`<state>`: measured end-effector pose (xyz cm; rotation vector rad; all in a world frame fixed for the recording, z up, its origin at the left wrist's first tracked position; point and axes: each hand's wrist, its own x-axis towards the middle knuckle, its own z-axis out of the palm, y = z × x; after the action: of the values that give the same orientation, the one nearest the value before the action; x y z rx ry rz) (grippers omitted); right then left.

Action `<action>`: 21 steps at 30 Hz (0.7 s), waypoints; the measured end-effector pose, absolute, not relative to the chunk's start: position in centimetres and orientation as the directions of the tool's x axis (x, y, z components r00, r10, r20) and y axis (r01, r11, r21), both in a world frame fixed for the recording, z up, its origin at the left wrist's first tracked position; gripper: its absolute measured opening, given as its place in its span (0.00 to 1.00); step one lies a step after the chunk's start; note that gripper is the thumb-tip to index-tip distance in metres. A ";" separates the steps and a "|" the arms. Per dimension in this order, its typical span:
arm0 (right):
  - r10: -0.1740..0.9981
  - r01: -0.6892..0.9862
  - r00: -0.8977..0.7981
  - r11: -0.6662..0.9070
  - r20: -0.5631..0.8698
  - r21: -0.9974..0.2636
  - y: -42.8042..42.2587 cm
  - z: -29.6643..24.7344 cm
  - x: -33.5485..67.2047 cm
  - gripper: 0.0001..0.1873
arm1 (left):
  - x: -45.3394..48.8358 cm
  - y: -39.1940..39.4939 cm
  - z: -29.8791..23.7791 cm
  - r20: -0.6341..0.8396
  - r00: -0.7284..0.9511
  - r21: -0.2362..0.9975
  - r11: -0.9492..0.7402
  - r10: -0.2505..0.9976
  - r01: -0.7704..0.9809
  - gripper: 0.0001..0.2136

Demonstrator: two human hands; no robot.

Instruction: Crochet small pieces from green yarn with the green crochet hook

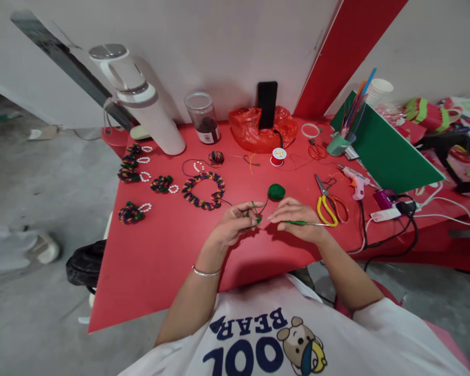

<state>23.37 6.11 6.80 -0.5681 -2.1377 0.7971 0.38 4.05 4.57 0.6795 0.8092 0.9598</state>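
My left hand pinches a small piece of green crochet, with green yarn looped over its fingers. The strand runs toward a dark green yarn ball just beyond my hands. A crochet hook with a green handle lies across the fingers of my right hand, which is closed round it; its metal shaft sticks out toward the wrist. My right fingertips are close to the green piece, and whether they touch it is too small to tell. To the left lies a multicoloured braided ring.
Several knitted bundles with white bead loops lie on the left of the red table. Yellow-handled pliers, a pink glue gun and a power strip are at right. A tumbler, jar and phone stand behind.
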 end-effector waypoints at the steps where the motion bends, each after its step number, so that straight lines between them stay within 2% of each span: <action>1: 0.613 0.119 -0.611 0.697 0.501 -0.707 6.2 7.0 23.4 0.11 | 0.4 4.0 4.6 -0.289 0.340 0.796 0.422 0.895 -0.434 0.23; 5: 0.625 0.057 -0.612 0.646 0.485 -0.761 6.4 7.3 23.1 0.10 | 0.5 4.0 4.8 -0.309 0.363 0.774 0.454 0.879 -0.442 0.21; 13: 0.809 0.091 -0.503 0.399 0.304 -0.912 5.9 6.9 22.9 0.12 | 0.4 4.1 5.0 -0.342 0.357 0.764 0.478 0.869 -0.432 0.22; 17: 0.889 0.175 -0.423 0.272 0.177 -0.946 5.6 6.4 22.7 0.14 | 0.9 4.1 5.0 -0.301 0.276 0.810 0.397 0.913 -0.431 0.21; 19: 0.928 0.184 -0.361 0.167 0.091 -0.969 5.5 6.0 22.5 0.15 | 1.1 4.1 5.0 -0.272 0.206 0.854 0.335 0.940 -0.399 0.22; 21: 0.939 0.176 -0.338 0.127 0.061 -0.976 5.5 5.8 22.4 0.15 | 1.1 4.1 5.0 -0.263 0.166 0.871 0.308 0.950 -0.382 0.22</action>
<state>22.42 5.46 5.84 -1.1005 -1.6503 1.2778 1.09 4.08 5.02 0.7453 0.9547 1.0850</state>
